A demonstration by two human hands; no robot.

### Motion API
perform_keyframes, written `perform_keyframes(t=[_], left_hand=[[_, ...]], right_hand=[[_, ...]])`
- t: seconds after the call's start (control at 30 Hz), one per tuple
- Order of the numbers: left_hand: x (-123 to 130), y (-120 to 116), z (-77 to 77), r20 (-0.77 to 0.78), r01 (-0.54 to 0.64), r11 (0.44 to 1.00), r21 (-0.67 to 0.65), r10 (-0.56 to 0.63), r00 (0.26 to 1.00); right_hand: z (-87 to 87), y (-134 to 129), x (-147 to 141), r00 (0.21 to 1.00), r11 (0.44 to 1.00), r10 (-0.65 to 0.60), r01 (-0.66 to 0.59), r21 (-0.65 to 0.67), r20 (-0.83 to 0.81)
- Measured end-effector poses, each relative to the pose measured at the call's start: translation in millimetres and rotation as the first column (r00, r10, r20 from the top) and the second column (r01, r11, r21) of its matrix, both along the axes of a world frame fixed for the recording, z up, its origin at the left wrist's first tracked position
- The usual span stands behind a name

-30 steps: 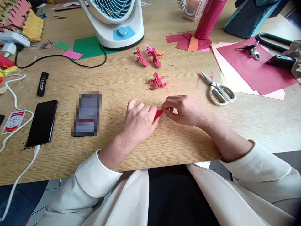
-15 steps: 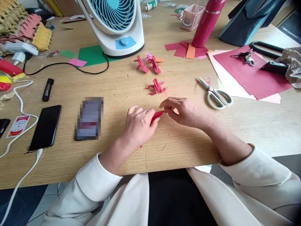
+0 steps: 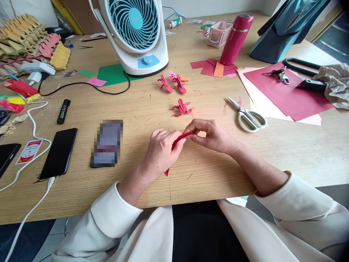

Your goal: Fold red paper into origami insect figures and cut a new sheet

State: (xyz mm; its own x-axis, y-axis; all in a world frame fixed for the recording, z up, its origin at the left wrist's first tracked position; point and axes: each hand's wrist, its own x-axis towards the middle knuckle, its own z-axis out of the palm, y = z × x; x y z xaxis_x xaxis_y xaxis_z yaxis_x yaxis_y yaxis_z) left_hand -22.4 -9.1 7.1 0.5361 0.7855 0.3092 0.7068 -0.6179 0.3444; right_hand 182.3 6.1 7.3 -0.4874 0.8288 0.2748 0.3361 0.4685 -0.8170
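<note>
The red paper [image 3: 181, 138] looks smooth, the table [image 3: 218, 174] wooden.

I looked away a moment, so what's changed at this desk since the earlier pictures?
More of the red paper shows between the left hand and the right hand, and a red tip, hidden at first, now pokes out below the left hand. The view tilted up, showing more of the fan. The left hand kept its hold; the right's grip is unclear. The folded red figures and scissors stayed put.
</note>
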Motion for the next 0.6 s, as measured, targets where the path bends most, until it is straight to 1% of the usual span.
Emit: perform_keyframes(t=[0.13,0.23,0.4,0.5,0.6], left_hand=[[0.1,-0.1,0.4,0.021,0.005,1.0,0.016,-0.005,1.0],[0.3,-0.4,0.2,0.04,-0.005,1.0,0.03,0.004,0.999],[0.7,-0.1,-1.5,0.071,-0.015,1.0,0.013,0.014,0.997],[0.8,0.5,-2.5,0.119,-0.018,0.999,-0.036,0.022,0.993],[0.5,1.5,-2.9,0.194,0.008,0.987,-0.158,0.023,0.981]], right_hand=[[-0.9,-0.2,-1.3,0.997,0.997,-0.005,-0.001,-0.083,-0.071],[-3.9,0.0,-2.5,0.994,0.994,-0.024,0.012,-0.112,-0.11],[-7.2,0.5,-3.7,0.984,0.987,-0.034,0.005,-0.161,-0.174],[-5.5,0.6,-4.4,0.977,0.983,-0.04,0.001,-0.184,-0.208],[-3.3,0.3,-5.1,0.976,0.983,-0.066,0.029,-0.179,-0.209]])
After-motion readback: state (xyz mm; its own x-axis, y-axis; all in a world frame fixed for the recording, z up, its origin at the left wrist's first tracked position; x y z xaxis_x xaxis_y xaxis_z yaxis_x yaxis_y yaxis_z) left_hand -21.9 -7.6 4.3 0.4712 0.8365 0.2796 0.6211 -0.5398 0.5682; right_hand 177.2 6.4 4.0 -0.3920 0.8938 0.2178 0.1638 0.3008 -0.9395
